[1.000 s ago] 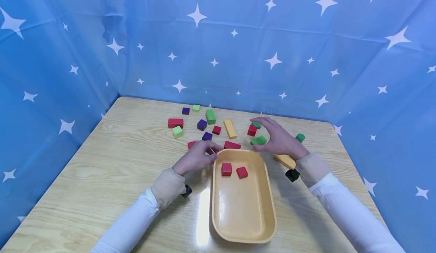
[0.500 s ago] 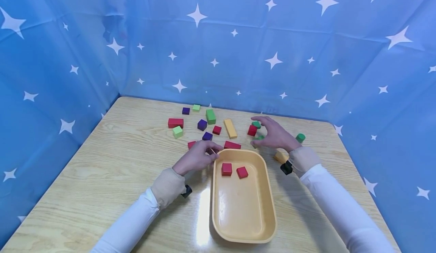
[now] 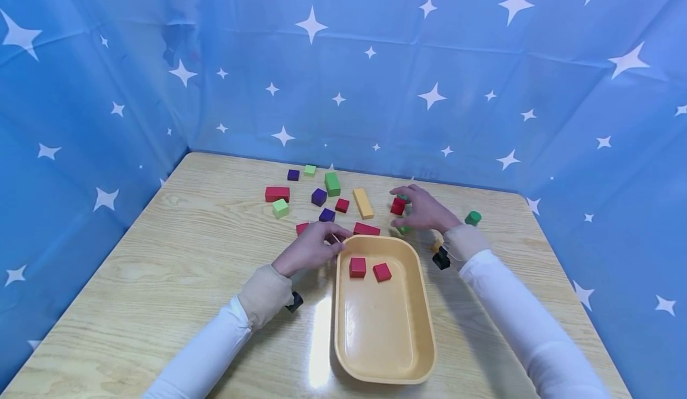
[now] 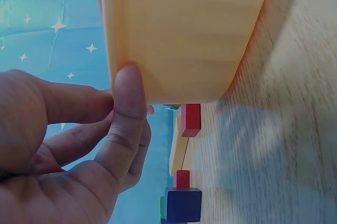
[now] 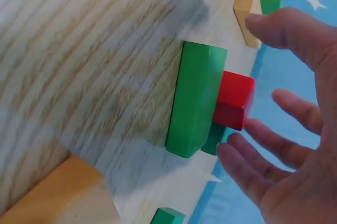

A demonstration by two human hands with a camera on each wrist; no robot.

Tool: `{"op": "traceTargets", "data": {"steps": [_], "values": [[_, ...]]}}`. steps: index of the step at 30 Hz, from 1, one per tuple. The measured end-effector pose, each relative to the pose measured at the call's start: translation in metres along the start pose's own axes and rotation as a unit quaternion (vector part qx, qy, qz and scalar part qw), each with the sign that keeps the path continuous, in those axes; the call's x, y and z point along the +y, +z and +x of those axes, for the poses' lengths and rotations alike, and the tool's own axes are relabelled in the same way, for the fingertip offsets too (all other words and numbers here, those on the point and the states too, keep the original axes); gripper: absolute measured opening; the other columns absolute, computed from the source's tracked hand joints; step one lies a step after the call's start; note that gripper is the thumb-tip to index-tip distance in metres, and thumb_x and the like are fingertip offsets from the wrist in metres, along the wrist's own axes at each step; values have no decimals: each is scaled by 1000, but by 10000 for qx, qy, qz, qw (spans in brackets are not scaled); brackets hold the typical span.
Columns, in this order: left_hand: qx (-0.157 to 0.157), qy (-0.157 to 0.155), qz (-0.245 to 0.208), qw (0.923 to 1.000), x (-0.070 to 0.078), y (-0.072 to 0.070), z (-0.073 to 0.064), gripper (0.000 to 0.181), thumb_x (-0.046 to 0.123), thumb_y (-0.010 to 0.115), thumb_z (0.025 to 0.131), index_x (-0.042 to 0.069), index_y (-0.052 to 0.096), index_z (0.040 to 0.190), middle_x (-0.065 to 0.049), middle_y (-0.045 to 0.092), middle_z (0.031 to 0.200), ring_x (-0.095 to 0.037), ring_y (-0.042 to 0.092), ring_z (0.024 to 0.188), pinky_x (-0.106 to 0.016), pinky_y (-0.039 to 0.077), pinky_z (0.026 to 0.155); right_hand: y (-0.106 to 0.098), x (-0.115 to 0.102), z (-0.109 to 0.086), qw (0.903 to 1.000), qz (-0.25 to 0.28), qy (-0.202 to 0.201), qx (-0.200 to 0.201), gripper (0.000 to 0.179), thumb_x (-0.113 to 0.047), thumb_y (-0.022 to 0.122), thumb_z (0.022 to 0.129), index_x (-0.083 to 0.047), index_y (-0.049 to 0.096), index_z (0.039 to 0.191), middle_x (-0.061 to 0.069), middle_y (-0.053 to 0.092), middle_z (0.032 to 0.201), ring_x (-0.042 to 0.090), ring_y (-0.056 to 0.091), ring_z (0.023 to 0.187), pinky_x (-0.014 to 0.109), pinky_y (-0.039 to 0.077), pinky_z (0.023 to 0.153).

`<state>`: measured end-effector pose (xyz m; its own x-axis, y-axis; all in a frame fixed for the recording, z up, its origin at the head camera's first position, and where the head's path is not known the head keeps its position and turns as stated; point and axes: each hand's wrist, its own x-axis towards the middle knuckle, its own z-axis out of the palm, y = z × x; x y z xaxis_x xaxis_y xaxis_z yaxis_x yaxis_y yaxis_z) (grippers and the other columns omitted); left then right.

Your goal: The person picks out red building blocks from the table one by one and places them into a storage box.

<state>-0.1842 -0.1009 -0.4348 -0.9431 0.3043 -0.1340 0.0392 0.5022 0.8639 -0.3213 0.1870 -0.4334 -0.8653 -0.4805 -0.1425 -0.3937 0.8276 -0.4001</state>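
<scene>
My left hand (image 3: 313,247) pinches the far left corner of the tan plastic tray (image 3: 383,333) between thumb and fingers; the left wrist view shows the thumb against the outer wall. Inside the tray lie two red blocks, a cube (image 3: 357,268) and a flatter one (image 3: 382,272). Beyond the tray's far right corner hovers my right hand (image 3: 425,210), fingers spread and holding nothing. In front of its fingers are a red cube (image 5: 234,100), a long green block (image 5: 197,100) and a dark green block (image 5: 213,139), partly hidden behind them.
Several more blocks lie toward the back of the table, including a purple cube (image 3: 319,197), a red bar (image 3: 277,194) and a yellow plank (image 3: 362,203). A green cylinder (image 3: 473,218) stands right of my right hand. A blue star-patterned curtain (image 3: 343,77) hangs behind the table.
My right hand has moved left toward the red cube and now covers more of the long green block. The left hand and the tray have stayed in place.
</scene>
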Motion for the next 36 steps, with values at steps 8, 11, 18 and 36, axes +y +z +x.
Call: {"op": "traceTargets", "data": {"steps": [8,11,18,36], "values": [[52,57,46,10000,0,1,0,27,10,66,99,12,73,125,-4,70,108,-18,65,90,-31,57,78,7,3,10,9999,-39,-65,76,60,-21,80,86,-8,59,141,19,55,140,33,60,113,51,55,97],[48,52,62,10000,0,1,-1,27,10,66,99,13,73,125,-4,70,108,-18,65,90,-30,57,78,9,2,12,9999,-15,-77,141,49,-15,76,89,-7,63,136,17,60,130,30,61,108,48,55,94],[33,46,50,10000,1,1,0,27,9,66,99,12,73,125,-4,69,107,-18,64,91,-30,56,78,9,-1,12,9993,172,-21,336,32,-5,72,92,-4,69,124,17,67,117,29,63,102,48,55,93],[51,98,72,9999,2,0,-1,27,10,66,99,11,73,125,-5,70,105,-17,65,88,-30,57,75,3,-6,5,9989,300,172,315,31,-8,74,92,-5,70,123,13,69,112,28,63,101,47,56,94]]}}
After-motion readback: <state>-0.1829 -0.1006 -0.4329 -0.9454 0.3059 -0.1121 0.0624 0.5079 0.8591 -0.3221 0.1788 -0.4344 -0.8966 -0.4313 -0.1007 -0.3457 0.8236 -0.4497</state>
